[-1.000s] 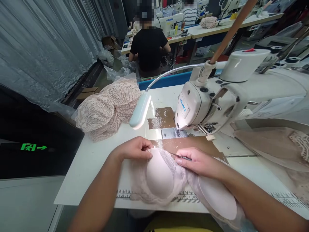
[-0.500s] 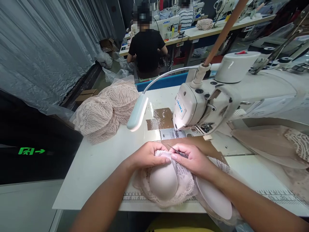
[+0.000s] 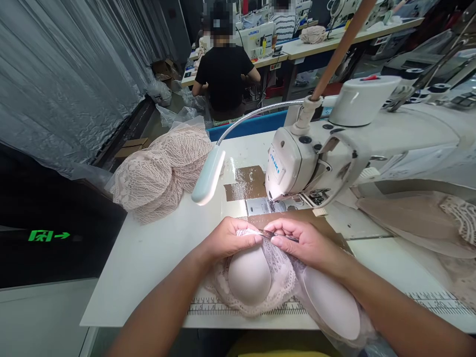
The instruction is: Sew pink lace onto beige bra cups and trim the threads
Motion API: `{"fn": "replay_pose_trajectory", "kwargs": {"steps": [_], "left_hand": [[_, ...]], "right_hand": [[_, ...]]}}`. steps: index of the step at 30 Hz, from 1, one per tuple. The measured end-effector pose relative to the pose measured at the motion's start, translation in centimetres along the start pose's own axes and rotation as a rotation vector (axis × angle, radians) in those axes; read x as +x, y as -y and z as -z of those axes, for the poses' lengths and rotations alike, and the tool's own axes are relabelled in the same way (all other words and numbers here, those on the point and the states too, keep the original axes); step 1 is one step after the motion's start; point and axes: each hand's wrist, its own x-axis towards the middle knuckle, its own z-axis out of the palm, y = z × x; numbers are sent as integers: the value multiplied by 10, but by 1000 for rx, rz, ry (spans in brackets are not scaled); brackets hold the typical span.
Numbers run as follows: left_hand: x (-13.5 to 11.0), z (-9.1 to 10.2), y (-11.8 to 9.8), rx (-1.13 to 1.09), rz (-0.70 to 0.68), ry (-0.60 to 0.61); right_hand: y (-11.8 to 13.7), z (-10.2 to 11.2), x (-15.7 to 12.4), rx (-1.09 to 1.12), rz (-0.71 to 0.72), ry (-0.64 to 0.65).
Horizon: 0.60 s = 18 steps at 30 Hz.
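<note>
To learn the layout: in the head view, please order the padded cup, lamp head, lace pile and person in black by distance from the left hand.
1. padded cup, right at the left hand
2. lamp head, just beyond
3. lace pile, back left
4. person in black, far behind

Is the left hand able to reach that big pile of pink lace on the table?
Probably yes. The pile of pink lace lies on the left hand's own side, with only bare table between them. That hand is pinching the lace cup, though.
</note>
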Motion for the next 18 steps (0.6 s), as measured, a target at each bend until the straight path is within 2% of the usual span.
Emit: {"fn": "replay_pose_trajectory", "kwargs": {"steps": [7,15,18], "left_hand": [[0,-4,-2,-6,11,78],[3,-5,2,75,7,68],[4,-7,4,113,5,59]], "right_hand": [[1,-10,2,-26,48,-43],[-4,-11,3,-11,29,0],[-2,-13,5,-58,35,-42]]}}
